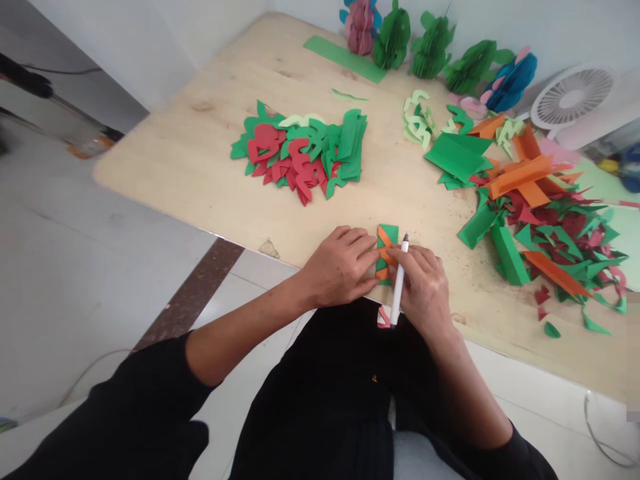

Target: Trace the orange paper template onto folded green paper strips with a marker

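Observation:
A small green paper strip point(393, 235) lies near the table's front edge, with a cut orange paper shape point(385, 237) on top of it. From the left, my left hand point(346, 263) rests flat with its fingertips on the edge of these papers. My right hand point(423, 283) holds a white marker pen point(399, 287) between thumb and fingers, its dark end pointing away from me. The right fingertips also press on the orange shape. Below the table edge, a small white and red piece point(383, 317) shows beside the pen; what it is, I cannot tell.
A pile of green and red paper cutouts point(300, 150) lies left of centre. Heaped green, orange and red paper scraps point(545, 220) cover the right side. Along the wall stand folded-paper figures point(434, 50) and a white fan point(573, 99). A flat green strip point(345, 59) lies behind.

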`<state>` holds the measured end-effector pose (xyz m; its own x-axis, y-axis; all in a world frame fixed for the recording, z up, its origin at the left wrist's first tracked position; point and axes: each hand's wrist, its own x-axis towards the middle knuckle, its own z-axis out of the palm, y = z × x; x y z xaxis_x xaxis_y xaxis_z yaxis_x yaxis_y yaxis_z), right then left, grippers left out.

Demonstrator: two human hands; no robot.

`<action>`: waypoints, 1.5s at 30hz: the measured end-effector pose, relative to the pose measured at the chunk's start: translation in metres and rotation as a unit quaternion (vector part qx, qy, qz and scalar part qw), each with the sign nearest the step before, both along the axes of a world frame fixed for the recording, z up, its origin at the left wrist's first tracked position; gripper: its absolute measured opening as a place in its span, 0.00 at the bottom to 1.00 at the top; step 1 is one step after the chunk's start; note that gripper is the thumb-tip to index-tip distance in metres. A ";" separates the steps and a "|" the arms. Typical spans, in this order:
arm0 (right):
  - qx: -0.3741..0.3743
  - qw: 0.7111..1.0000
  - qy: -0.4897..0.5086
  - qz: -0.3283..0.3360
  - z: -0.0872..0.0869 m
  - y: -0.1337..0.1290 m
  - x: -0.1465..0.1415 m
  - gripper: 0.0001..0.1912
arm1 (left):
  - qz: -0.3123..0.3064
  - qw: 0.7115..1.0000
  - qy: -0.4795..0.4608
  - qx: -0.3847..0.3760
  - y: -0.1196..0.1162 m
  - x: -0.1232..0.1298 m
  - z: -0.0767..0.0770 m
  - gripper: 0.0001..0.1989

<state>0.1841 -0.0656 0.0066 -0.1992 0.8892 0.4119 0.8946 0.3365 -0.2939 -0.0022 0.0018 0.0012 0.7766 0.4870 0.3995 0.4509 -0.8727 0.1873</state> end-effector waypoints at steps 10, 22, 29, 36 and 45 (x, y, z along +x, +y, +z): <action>0.016 0.999 -0.030 0.002 0.000 0.000 -0.001 0.13 | -0.003 1.000 0.002 -0.005 0.001 -0.001 -0.001 0.16; 0.002 0.999 -0.047 -0.014 -0.001 -0.002 -0.004 0.14 | -0.011 1.000 0.004 -0.011 0.001 -0.002 -0.001 0.16; 0.000 0.999 -0.050 -0.010 -0.001 -0.003 -0.003 0.14 | -0.009 1.000 -0.002 -0.009 0.001 -0.002 -0.002 0.17; -0.003 0.999 -0.041 -0.012 0.001 -0.003 -0.005 0.13 | -0.011 1.000 -0.006 -0.009 0.001 -0.002 -0.004 0.18; -0.006 0.999 -0.042 -0.014 0.001 -0.003 -0.004 0.14 | -0.016 1.000 -0.008 -0.020 0.002 -0.004 -0.003 0.16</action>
